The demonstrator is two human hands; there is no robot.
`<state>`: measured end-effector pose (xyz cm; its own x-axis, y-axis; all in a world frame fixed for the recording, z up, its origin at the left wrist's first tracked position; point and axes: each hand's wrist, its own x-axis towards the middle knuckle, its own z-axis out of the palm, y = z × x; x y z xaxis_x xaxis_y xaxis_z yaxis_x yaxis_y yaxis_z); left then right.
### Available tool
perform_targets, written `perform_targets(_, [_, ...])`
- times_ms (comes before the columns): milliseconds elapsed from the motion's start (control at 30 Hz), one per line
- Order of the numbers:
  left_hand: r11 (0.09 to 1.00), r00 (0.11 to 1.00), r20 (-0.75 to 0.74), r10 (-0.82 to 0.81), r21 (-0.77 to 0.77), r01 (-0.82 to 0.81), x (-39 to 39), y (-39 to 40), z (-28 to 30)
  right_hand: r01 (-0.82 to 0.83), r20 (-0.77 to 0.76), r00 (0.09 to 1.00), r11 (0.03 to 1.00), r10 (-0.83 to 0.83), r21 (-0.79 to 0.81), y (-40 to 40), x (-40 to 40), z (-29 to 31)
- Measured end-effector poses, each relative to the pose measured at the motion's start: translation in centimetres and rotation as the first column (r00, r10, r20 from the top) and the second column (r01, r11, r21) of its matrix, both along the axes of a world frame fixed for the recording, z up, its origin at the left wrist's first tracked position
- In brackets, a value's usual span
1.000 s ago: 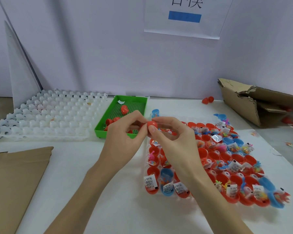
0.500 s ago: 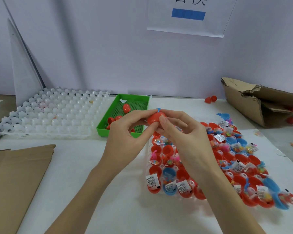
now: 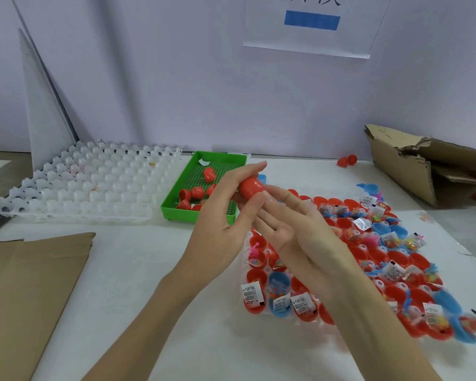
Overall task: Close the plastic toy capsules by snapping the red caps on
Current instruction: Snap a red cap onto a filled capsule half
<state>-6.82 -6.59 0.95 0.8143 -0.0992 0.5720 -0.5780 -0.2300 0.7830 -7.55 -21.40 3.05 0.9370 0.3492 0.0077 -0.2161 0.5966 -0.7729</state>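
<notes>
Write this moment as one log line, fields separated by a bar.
step: capsule closing | left hand: holds red capsule | right hand: open, fingers beside capsule | open capsules in tray: waiting

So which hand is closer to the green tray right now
Left. The left hand, gripping a red capsule, overlaps the green tray at its right edge. The right hand sits further right, over the tray of open capsules.

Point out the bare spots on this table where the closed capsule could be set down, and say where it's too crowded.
Bare white table lies between the brown cardboard sheet and the tray of open capsules, in front of the white cell tray. Another strip runs behind the capsule tray, between the green basket and the torn box. The capsule tray itself is packed.
</notes>
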Motion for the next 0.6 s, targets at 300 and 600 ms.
perform_targets(300, [0.990, 0.968, 0.252, -0.008, 0.138, -0.028, 0.18, 0.83, 0.10, -0.201, -0.001, 0.979, 0.962, 0.205, 0.185, 0.14, 0.06, 0.15])
perform_targets(600, [0.995, 0.973, 0.229, 0.035, 0.088, -0.057, -0.49, 0.45, 0.34, -0.210, 0.046, 0.978, 0.964, 0.205, 0.162, 0.27, 0.27, -0.18])
